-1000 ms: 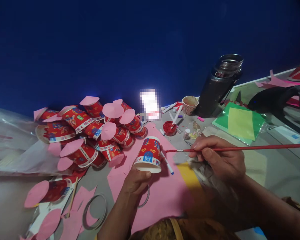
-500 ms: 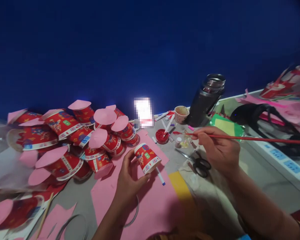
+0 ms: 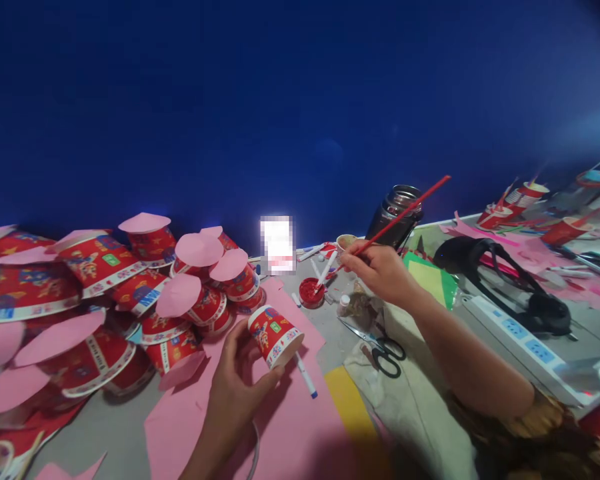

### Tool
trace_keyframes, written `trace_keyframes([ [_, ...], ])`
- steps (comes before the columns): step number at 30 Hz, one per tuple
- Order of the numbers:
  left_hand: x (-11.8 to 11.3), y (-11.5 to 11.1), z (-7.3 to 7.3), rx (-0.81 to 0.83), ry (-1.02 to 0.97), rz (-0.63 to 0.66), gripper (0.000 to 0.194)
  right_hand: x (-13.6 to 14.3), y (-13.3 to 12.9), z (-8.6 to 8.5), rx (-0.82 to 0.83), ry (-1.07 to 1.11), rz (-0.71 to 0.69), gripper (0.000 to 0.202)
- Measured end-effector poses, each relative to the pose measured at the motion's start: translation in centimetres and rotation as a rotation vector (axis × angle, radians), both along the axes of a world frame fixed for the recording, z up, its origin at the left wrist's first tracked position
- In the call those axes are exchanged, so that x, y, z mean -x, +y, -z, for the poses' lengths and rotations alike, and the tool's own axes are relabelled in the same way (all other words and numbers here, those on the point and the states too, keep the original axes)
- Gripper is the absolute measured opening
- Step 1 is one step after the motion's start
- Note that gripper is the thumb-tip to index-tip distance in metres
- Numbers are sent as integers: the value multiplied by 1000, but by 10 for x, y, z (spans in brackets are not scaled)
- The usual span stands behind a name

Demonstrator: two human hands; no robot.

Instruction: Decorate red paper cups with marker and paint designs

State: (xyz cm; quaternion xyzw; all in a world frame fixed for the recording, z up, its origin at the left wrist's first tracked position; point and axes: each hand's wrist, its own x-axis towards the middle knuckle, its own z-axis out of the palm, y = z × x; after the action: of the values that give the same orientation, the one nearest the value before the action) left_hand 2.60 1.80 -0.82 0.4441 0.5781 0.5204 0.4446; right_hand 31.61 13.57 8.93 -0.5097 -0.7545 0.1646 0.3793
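My left hand (image 3: 243, 380) is wrapped round a red printed paper cup (image 3: 275, 335), held tilted over a pink paper sheet (image 3: 290, 427). A long red paintbrush (image 3: 405, 212) is pinched in my right hand (image 3: 377, 270), its handle pointing up to the right. The brush's lower end reaches down to a small pot of red paint (image 3: 310, 293); whether its bristles touch the paint I cannot tell. White sticks rest in the pot. Beneath the held cup lies a white marker with a blue end (image 3: 307, 377).
Many red cups with pink paper discs (image 3: 180, 297) are heaped at the left. Black-handled scissors (image 3: 387, 357), a small white-capped bottle (image 3: 345, 305) and a dark thermos (image 3: 393, 217) stand or lie mid-right. Farther right are a white power strip (image 3: 525, 343) and a black strap-like object (image 3: 510, 287).
My right hand has moved up and tilted the brush, bringing its lower end to the paint pot. The left hand still holds the cup. The whole view has shifted somewhat.
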Motion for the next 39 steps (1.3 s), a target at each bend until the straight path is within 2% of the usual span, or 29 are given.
trace_keyframes([
  [5,-6,1,-12,55,-3,-10,90,29,30,-4,214,-322,-158,30],
  [7,-5,2,-15,61,3,-23,90,40,43,-2,255,-386,-181,28],
  [12,-3,4,-15,70,20,21,88,58,67,12,314,-456,-123,27],
  [16,-1,4,-10,73,8,3,91,63,77,11,365,-484,-58,27],
  [20,4,4,-3,81,18,46,90,57,71,3,342,-523,12,32],
  [24,3,2,-5,89,-11,55,93,48,45,3,219,-576,27,28],
  [28,-6,0,-12,119,-50,19,96,48,26,14,81,-698,-95,61],
  [30,-9,0,-12,124,-56,-20,100,50,25,21,-8,-847,-164,76],
  [32,-7,1,-9,108,-64,-20,102,52,27,28,-35,-956,-186,82],
  [39,5,1,0,85,-96,45,99,59,30,37,-34,-990,-153,73],
])
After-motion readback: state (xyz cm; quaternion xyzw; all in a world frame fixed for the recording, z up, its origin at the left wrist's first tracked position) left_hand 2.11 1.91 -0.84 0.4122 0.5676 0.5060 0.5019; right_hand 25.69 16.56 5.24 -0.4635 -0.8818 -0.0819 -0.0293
